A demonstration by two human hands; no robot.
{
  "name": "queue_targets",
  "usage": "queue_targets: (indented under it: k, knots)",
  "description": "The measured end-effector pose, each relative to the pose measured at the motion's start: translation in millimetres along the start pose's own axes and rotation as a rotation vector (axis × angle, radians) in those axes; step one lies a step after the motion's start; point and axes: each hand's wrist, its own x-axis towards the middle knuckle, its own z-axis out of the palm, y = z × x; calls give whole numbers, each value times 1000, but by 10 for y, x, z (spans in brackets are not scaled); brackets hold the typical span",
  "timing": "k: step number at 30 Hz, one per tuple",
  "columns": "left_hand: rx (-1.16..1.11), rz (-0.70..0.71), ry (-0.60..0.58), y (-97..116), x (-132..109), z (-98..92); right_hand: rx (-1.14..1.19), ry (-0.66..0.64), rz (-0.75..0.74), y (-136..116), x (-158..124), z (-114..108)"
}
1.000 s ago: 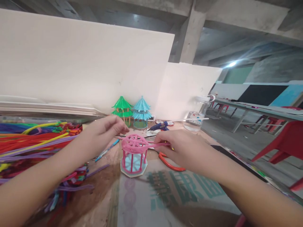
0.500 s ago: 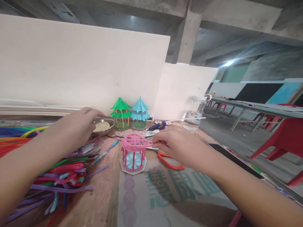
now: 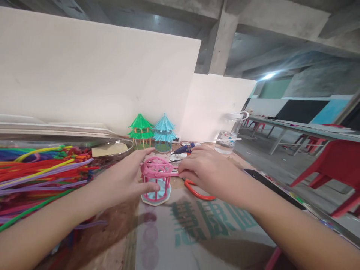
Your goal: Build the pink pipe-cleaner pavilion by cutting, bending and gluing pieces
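Observation:
A small pink pavilion frame [image 3: 158, 167] stands upright, its thin posts rising from a pale blue eight-sided base [image 3: 161, 195]. My left hand [image 3: 131, 176] is at its left side, thumb across the front posts and fingers spread towards the back; firm contact I cannot make out. My right hand [image 3: 201, 165] pinches the end of a pink pipe cleaner [image 3: 173, 174] that runs to the frame's upper ring. Orange-handled scissors [image 3: 199, 191] lie just below my right hand, partly covered by it. Behind that hand is a blue glue gun [image 3: 184, 149].
Many coloured pipe cleaners [image 3: 42, 172] spread over the left side. A metal bowl [image 3: 123, 147] stands behind my left hand. Green [image 3: 140, 129] and blue [image 3: 164, 129] model pavilions stand at the back. A water jug [image 3: 226, 135] is at the back right, a black flat object [image 3: 272, 187] at the right edge.
My left hand has moved right, from beside the metal bowl to the pink pavilion frame. My right hand keeps its pinch on the pink pipe cleaner. The view has shifted slightly.

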Motion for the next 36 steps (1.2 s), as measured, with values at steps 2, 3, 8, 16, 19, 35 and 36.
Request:
queue_targets:
  k: [2,3,8,16,19,35,36]
  knots:
    - [1,-20,5,35,-11,56,87,-21,8,0,7,-7]
    - [7,-27,19,50,-15,78,135,-36,11,-2,10,-8]
    - [3,10,93,37,-18,166,253,-34,115,-68,-11,14]
    - [-38,92,145,-14,-26,227,1,166,-115,-83,-31,183]
    - [-20,88,124,3,-29,212,28,164,-186,-14,20,221]
    - [-37,185,76,128,-50,148,442,106,-226,90,88,219]
    - [-38,198,75,136,-52,143,455,90,-232,96,88,209]
